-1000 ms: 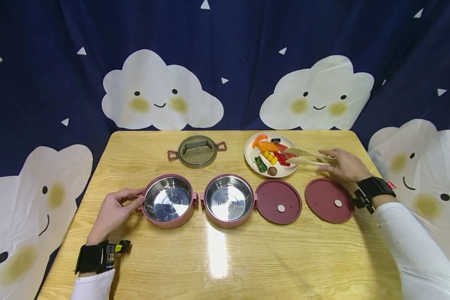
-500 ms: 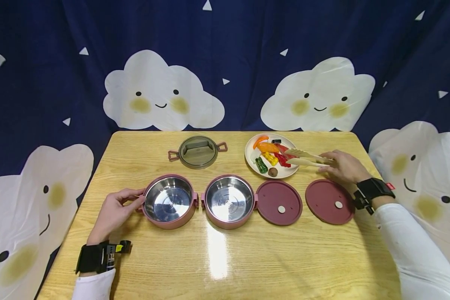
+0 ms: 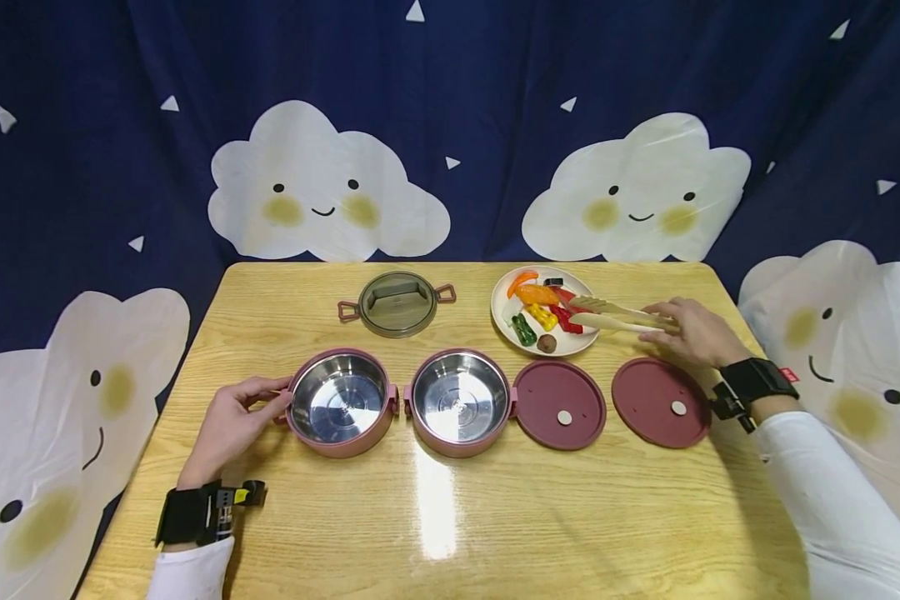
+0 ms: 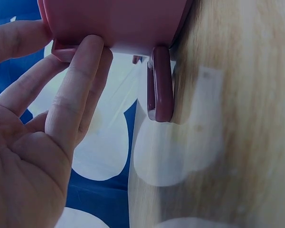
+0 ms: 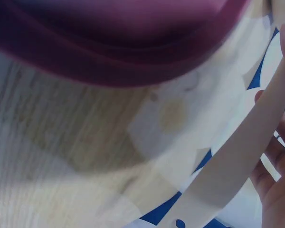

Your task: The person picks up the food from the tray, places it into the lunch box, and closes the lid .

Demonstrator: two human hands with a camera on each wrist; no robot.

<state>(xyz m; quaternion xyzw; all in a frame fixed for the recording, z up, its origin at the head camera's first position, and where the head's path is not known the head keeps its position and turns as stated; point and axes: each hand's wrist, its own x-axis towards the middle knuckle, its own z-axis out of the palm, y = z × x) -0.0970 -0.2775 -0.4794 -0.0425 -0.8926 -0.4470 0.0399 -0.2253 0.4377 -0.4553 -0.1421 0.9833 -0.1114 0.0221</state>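
At the left, my left hand [image 3: 232, 421] grips the side of a pink pot [image 3: 375, 429] with a steel inside. In the left wrist view its fingers and thumb are at a small upper handle [image 4: 64, 51], while a lower handle [image 4: 162, 85] stays untouched. My right hand [image 3: 697, 333] holds wooden tongs [image 3: 626, 314] at their back end. The tongs' two tips stand apart over the right side of a cream plate [image 3: 504, 329], beside a red pepper piece [image 3: 564, 320]. One tong arm [image 5: 228, 161] crosses the right wrist view.
A second pink pot [image 3: 457, 448] stands right of the first. Two burgundy lids [image 3: 547, 392] with white buttons lie farther right. At the back is a smoky lid [image 3: 397, 317] with side clips. Green, yellow, orange and brown food pieces [image 3: 542, 316] are on the plate.
My right wrist has shifted slightly to the right, and the lower tong tip a little to the left. My left hand and the pots stay as they were.
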